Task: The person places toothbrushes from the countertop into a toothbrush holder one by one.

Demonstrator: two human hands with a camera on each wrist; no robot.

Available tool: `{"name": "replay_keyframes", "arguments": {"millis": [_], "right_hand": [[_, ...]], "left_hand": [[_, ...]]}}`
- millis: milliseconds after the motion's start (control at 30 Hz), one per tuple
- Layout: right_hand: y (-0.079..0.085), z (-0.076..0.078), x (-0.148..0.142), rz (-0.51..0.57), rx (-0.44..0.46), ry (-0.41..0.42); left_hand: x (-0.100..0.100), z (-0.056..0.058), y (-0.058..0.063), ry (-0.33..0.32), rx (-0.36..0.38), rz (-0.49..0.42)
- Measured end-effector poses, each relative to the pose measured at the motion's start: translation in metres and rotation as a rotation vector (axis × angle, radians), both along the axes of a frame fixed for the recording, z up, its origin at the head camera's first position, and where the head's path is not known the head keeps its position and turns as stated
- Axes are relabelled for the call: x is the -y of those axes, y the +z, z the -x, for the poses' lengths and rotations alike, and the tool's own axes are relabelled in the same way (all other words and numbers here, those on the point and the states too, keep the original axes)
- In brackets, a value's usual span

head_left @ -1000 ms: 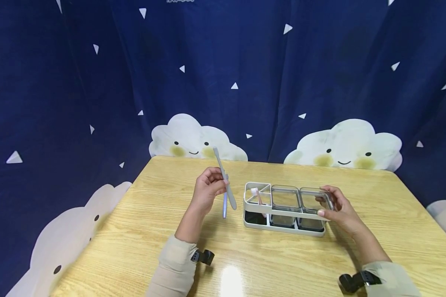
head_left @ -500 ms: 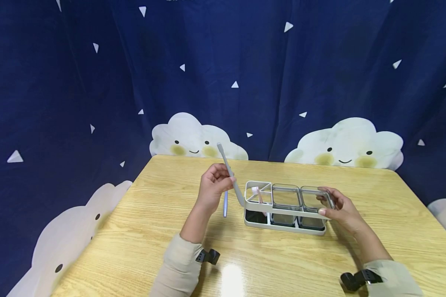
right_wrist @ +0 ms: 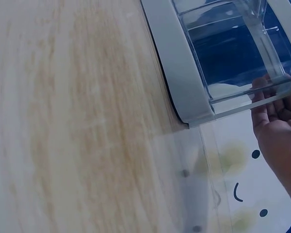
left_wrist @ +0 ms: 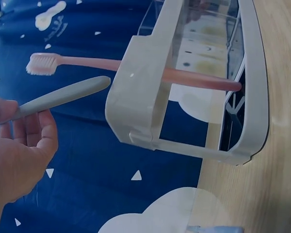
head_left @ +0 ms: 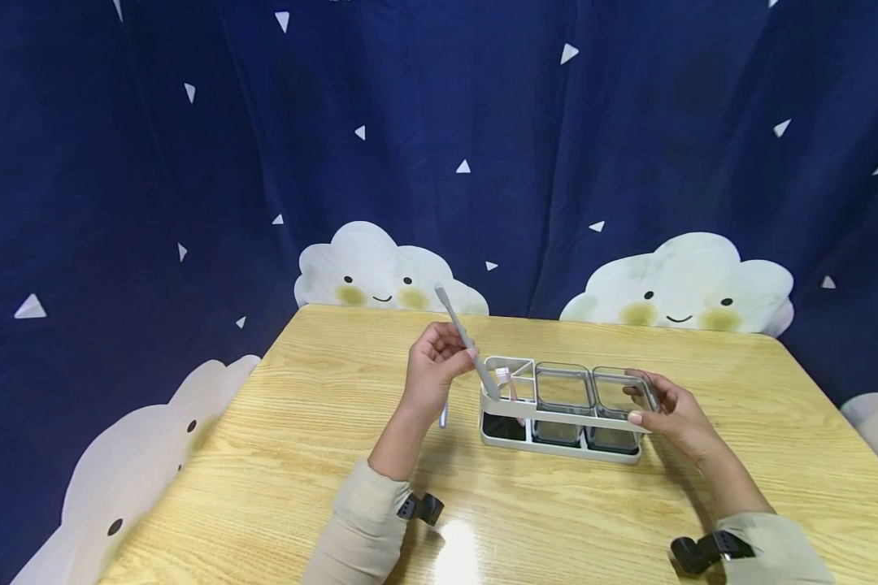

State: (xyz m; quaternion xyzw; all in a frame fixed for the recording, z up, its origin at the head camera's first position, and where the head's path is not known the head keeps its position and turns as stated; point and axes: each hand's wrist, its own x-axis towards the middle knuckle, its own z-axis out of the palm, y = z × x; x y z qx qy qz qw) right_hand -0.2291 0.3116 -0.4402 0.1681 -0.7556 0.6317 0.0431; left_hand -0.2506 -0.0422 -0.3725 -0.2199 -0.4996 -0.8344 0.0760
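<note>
My left hand (head_left: 432, 374) pinches a grey toothbrush (head_left: 457, 323) between thumb and fingers, its head up and its handle slanting down to the right. In the left wrist view the handle end of this grey toothbrush (left_wrist: 65, 95) is close beside the upper tier of a white toothbrush holder (left_wrist: 140, 92). A pink toothbrush (left_wrist: 199, 78) stands in the holder's divided left section, bristles up. At the other end, my right hand (head_left: 676, 418) grips the holder (head_left: 556, 417), thumb in front and fingers behind, around a clear cup (right_wrist: 233, 92).
A slim blue-violet stick (head_left: 443, 416) lies on the wooden table (head_left: 263, 471), partly hidden behind the left hand. Two clear cups sit in the holder's right sections. A dark blue curtain (head_left: 410, 81) with clouds hangs behind the table.
My left hand has moved right with the grey toothbrush, bringing its lower end from left of the holder to over its left section. The right hand has kept its grip.
</note>
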Motion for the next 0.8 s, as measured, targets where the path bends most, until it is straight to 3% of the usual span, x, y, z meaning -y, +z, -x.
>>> {"name": "replay_keyframes", "arguments": {"millis": [567,800], "right_hand": [[-0.001,0.002,-0.002,-0.021,-0.003,-0.005],[-0.001,0.001,-0.002,-0.04,-0.004,-0.009]], "left_hand": [[-0.015,0.001,-0.004,-0.023,-0.069,-0.007],[-0.02,0.006,-0.008,-0.017,-0.088,0.13]]}}
